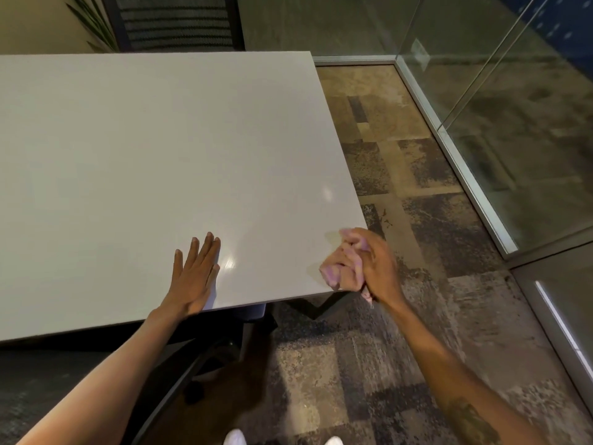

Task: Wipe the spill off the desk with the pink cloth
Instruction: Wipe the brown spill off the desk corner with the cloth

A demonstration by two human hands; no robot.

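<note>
My right hand (377, 264) bunches the cloth (340, 268) at the desk's (160, 139) four-o'clock corner; my left hand (195, 271) is spread flat at six. It looks soft, light and floppy, so I'd grip it wadded.

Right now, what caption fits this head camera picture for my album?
Right hand bunches the pink cloth at the desk corner; left hand rests flat.

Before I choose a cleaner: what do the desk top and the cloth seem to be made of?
Desk: likely laminate, pale grey, smooth with a slight sheen; lights glint off it near the left hand.
Cloth: soft pink fabric, matte, maybe microfibre; it bunches in folds in the right hand.
</note>
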